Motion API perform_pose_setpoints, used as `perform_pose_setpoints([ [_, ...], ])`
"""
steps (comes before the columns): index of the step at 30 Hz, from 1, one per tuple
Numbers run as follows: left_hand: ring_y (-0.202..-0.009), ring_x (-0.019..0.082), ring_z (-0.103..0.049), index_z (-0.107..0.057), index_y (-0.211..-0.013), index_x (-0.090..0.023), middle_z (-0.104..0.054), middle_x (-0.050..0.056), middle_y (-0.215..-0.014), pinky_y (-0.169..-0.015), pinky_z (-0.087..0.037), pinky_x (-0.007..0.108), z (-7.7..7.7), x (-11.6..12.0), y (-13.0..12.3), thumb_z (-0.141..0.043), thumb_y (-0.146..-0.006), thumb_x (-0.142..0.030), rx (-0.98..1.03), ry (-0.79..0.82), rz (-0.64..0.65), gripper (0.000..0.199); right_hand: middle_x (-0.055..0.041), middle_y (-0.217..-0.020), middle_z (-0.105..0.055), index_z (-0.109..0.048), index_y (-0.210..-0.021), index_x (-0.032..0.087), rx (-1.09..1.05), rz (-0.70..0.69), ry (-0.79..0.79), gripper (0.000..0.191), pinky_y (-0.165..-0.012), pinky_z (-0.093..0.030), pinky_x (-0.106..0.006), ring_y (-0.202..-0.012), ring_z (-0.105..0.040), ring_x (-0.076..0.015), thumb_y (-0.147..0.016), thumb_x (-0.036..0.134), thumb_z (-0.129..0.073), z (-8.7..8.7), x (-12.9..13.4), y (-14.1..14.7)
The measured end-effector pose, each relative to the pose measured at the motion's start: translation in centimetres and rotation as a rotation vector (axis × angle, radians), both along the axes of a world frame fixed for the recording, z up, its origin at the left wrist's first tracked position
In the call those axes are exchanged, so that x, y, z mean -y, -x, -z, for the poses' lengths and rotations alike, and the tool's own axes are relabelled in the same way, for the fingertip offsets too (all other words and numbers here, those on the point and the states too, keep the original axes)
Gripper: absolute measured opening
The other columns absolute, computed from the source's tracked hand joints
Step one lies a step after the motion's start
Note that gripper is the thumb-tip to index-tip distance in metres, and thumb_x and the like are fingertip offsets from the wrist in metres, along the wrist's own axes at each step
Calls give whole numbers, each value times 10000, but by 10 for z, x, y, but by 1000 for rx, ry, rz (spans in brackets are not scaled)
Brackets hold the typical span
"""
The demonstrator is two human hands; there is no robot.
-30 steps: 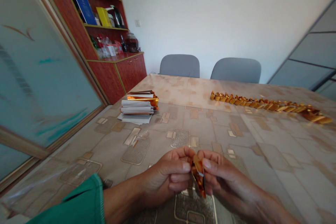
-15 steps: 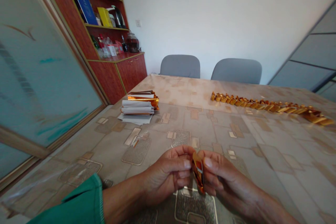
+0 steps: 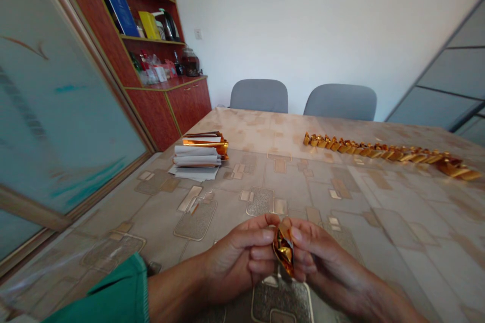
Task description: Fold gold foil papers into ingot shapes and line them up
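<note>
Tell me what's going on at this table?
A person holds a small folded piece of gold foil between the left hand and right hand, above the table. A stack of papers lies farther off to the left, and a long row of gold folded pieces to the right.

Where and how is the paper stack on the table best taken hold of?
Probably by the right end of the paper stack, coming from the right: gold paper sticks out there past the white sheets, whose lowest ones splay out.
</note>
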State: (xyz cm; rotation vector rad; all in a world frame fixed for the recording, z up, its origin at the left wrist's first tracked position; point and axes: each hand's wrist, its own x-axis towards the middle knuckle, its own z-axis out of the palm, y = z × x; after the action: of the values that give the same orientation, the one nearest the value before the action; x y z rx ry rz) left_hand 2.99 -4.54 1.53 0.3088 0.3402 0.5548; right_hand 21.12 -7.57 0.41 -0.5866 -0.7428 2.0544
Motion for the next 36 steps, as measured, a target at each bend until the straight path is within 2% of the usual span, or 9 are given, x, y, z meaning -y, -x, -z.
perform_pose_setpoints([
  [4, -484, -2, -361, -666, -1032, -179, -545, -48, -725, -465, -270, 121, 3, 0, 0, -833, -744, -106, -18, -33, -38, 342, 77, -567, -386, -600, -747, 165, -3, 17, 4, 277, -515, -366, -178, -512, -289, -78, -903, 351, -732, 1, -1, 0],
  [9, -582, 49, -504, -625, -1004, -180, -607, -6, -818, -474, -279, 155, 4, 2, -4, -890, -684, -209, -165, -268, -127, 416, 77, -563, -381, -615, -739, 163, 24, 35, 27, 273, -520, -375, -180, -516, -292, -81, -898, 347, -738, 5, -2, 0],
  [12, -516, 33, -446, -599, -966, -182, -609, -18, -792, -443, -232, 167, 3, 4, -7, -890, -679, -260, -303, -354, -170, 416, 82, -560, -381, -654, -796, 156, 53, 31, 35, 257, -515, -382, -183, -507, -280, -77, -886, 377, -749, 8, -2, 1],
  [15, -486, 25, -411, -591, -942, -177, -593, -36, -741, -438, -230, 170, 2, 5, -7, -876, -695, -276, -352, -363, -191, 390, 84, -552, -383, -653, -780, 161, 63, 30, 36, 276, -522, -399, -188, -502, -293, -77, -871, 399, -760, 8, -1, 2],
  [22, -532, 47, -496, -603, -983, -186, -625, -25, -764, -472, -310, 171, 1, 3, -2, -891, -686, -279, -284, -360, -135, 424, 77, -499, -410, -638, -711, 164, 103, 52, -16, 342, -522, -415, -197, -472, -333, -79, -885, 445, -726, 4, 1, 1],
  [26, -532, 49, -501, -609, -965, -181, -635, -25, -758, -450, -309, 166, 2, 1, -2, -904, -667, -276, -323, -374, -149, 431, 76, -496, -388, -547, -599, 179, 107, 31, -29, 430, -501, -385, -190, -469, -329, -76, -880, 453, -724, 3, 0, 1],
  [31, -525, 46, -485, -606, -909, -175, -619, -33, -721, -428, -293, 157, 1, 2, -5, -909, -657, -266, -321, -374, -133, 405, 96, -480, -329, -535, -617, 184, 61, -4, -10, 404, -471, -342, -185, -468, -276, -80, -883, 420, -725, 5, 0, 1],
  [36, -509, 44, -475, -609, -916, -170, -625, -24, -727, -418, -300, 153, -1, 3, -5, -908, -654, -318, -345, -389, -157, 425, 78, -501, -357, -533, -598, 183, 100, 7, 9, 420, -492, -352, -195, -486, -316, -85, -863, 432, -742, 7, 0, 2],
])
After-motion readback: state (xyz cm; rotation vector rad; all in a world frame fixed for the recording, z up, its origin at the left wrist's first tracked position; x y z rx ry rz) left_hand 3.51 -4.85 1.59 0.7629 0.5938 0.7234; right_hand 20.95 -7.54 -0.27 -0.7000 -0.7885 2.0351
